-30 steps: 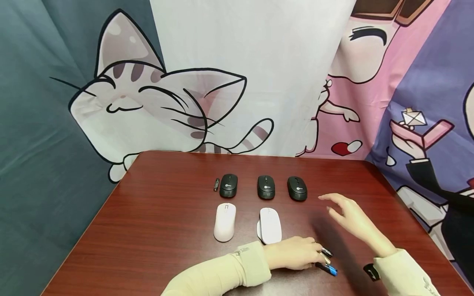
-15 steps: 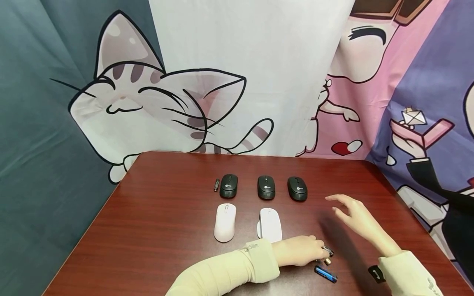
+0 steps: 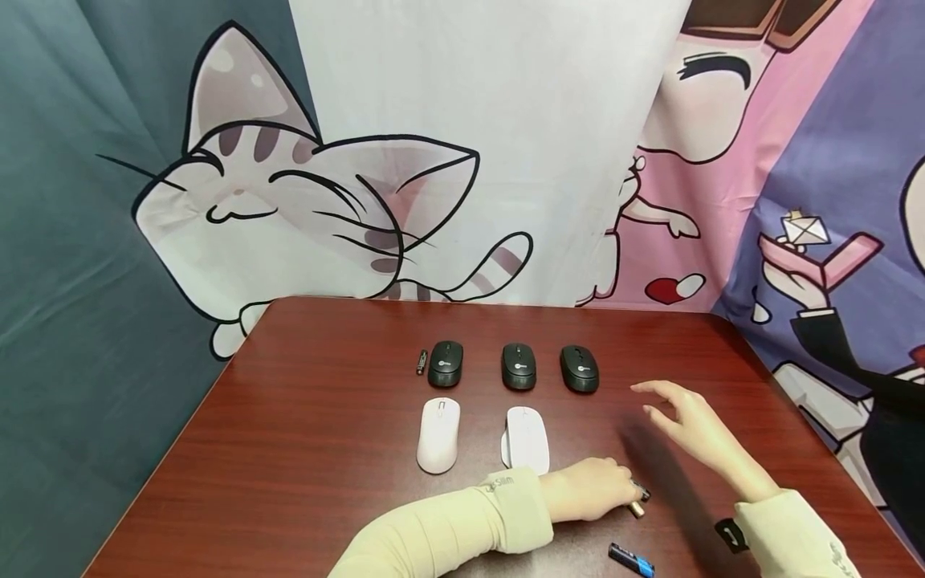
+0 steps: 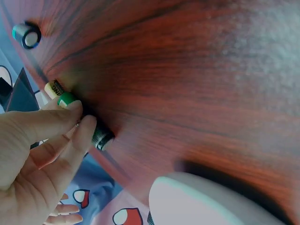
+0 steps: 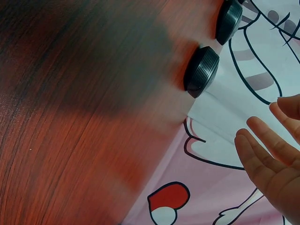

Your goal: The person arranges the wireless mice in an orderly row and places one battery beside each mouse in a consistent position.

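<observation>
In the head view my left hand [image 3: 591,488] reaches right over the table, fingertips on small batteries. The left wrist view shows thumb and fingers pinching around a battery with a green band [image 4: 67,99]. A gold battery end [image 4: 54,88] sticks out at one side of the fingertips, a dark battery end [image 4: 103,139] at the other; their middles are hidden. Nearer the person lies a blue and black battery [image 3: 632,560], apart from the hand. My right hand [image 3: 690,421] hovers over the right side, fingers loosely bent, holding nothing.
A white mouse [image 3: 526,440] sits beside the left wrist, partly behind the sleeve, with another white mouse [image 3: 438,436] to its left. Three black mice [image 3: 519,366] form a row behind, with a small dark battery [image 3: 422,362] at the left end. Printed cloth [image 3: 564,120] hangs behind the table.
My left hand has moved a little right, off the blue and black battery and onto the other batteries. The blue battery has shifted toward the near edge. My right hand has shifted slightly right.
</observation>
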A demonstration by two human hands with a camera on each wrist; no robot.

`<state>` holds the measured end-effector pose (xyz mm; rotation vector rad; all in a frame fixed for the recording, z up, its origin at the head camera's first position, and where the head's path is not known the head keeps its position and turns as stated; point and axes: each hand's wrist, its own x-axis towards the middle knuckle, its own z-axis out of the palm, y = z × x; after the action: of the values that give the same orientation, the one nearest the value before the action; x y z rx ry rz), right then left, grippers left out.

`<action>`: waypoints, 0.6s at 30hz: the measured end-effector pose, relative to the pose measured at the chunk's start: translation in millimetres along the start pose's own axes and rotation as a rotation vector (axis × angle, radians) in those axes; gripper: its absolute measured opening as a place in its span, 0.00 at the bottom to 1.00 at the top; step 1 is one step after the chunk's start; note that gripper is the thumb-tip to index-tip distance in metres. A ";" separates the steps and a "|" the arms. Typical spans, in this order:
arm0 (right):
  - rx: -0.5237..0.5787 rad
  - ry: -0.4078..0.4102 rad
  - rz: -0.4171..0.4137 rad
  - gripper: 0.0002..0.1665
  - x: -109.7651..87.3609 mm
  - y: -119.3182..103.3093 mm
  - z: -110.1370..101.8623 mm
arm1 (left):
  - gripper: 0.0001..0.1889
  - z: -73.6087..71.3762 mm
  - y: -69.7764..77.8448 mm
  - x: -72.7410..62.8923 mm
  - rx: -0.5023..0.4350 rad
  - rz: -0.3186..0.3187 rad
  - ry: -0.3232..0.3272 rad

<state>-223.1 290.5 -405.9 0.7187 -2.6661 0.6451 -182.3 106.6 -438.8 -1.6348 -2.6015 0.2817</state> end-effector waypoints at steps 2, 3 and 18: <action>0.003 0.004 -0.002 0.19 0.4 -0.1 0.0 | 0.08 -1.1 -0.6 -0.5 -0.001 -0.010 0.001; 0.004 0.006 -0.002 0.19 0.5 -0.2 0.1 | 0.08 -1.4 -0.8 -0.8 -0.001 -0.015 0.005; 0.012 -0.005 0.008 0.18 0.9 -2.8 0.9 | 0.08 -7.5 -20.3 -7.1 -0.069 -0.051 0.057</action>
<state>-222.5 287.5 -405.3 0.7142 -2.6731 0.6633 -196.1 92.5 -427.4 -1.5689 -2.6342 0.1426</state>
